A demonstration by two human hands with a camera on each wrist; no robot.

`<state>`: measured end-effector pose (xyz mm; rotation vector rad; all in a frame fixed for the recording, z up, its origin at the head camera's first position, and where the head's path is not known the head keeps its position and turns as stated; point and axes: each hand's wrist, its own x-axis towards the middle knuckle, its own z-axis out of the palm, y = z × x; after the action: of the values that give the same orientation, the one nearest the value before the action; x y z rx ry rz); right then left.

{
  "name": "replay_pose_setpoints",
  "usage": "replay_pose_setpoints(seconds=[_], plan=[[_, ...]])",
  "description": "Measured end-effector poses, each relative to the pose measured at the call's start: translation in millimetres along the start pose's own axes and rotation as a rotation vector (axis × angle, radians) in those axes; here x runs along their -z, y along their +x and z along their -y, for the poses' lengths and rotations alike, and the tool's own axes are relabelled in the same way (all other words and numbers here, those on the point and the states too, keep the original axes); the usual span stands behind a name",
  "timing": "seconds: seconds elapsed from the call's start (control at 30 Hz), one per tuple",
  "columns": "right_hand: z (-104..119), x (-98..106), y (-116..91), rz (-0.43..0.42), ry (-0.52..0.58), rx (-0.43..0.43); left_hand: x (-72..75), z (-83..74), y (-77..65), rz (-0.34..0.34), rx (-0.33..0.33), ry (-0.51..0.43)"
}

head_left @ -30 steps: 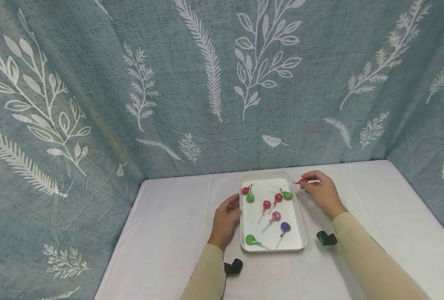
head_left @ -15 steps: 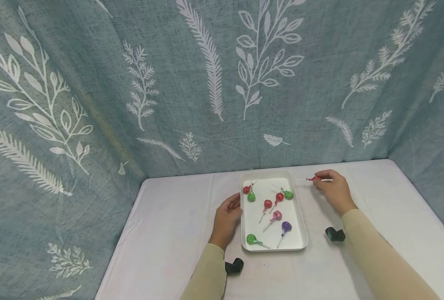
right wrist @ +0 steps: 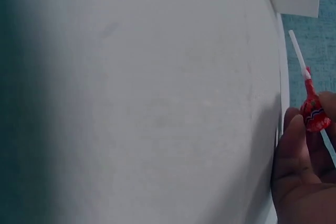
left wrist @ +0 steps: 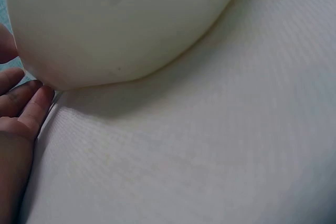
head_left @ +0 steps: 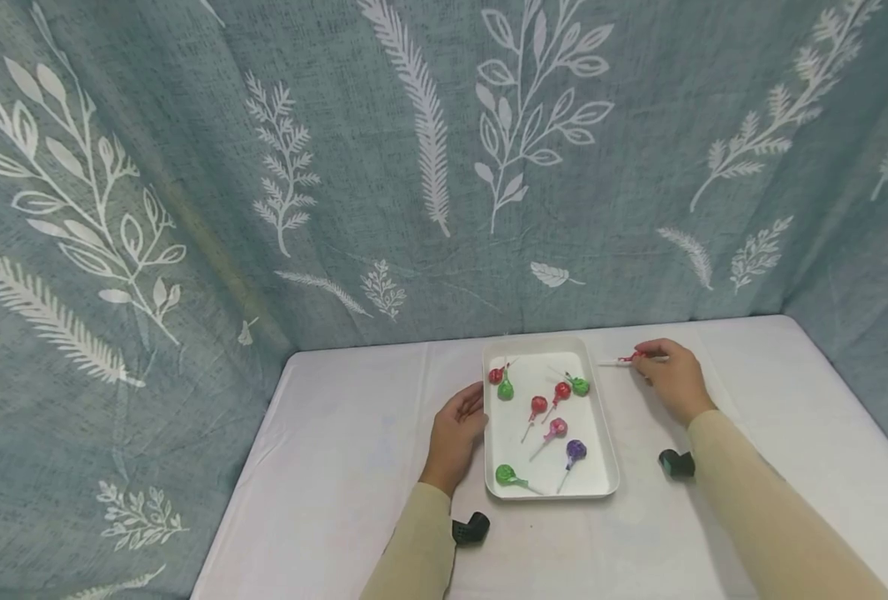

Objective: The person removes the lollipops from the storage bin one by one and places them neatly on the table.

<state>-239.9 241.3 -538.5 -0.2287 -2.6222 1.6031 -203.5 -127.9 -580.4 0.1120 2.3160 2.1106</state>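
Observation:
My right hand (head_left: pixel 672 379) pinches a red-wrapped lollipop (right wrist: pixel 315 115) between thumb and fingers, to the right of the tray's far corner. Its white stick points left in the head view, toward the tray; a second white strip shows below the candy in the right wrist view. The fingers of my left hand (head_left: pixel 455 433) touch the left wall of the white tray (left wrist: pixel 105 35). Inside the tray lie a purple lollipop (head_left: pixel 576 450), a pink lollipop (head_left: pixel 558 427), several red ones, such as this red lollipop (head_left: pixel 538 405), and green ones, like the green lollipop (head_left: pixel 506 475) near the front.
A white cloth (head_left: pixel 354 450) covers the table. Behind and at both sides hangs a blue-green curtain (head_left: pixel 384 167) with white leaf patterns. Black wrist devices, one by the left sleeve (head_left: pixel 472 528) and one by the right sleeve (head_left: pixel 676 463), stick out inward.
My right hand has moved right, away from the tray's far right corner, with the red lollipop, and barely shifted in the last half second. My left hand has stayed at the tray's side.

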Motion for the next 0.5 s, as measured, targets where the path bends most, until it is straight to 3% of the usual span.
replay_pose_setpoints(seconds=[0.5], plan=[[-10.5,2.9,8.7,-0.01,-0.078,0.004,-0.5,-2.5,-1.1,0.001,0.002,0.029]])
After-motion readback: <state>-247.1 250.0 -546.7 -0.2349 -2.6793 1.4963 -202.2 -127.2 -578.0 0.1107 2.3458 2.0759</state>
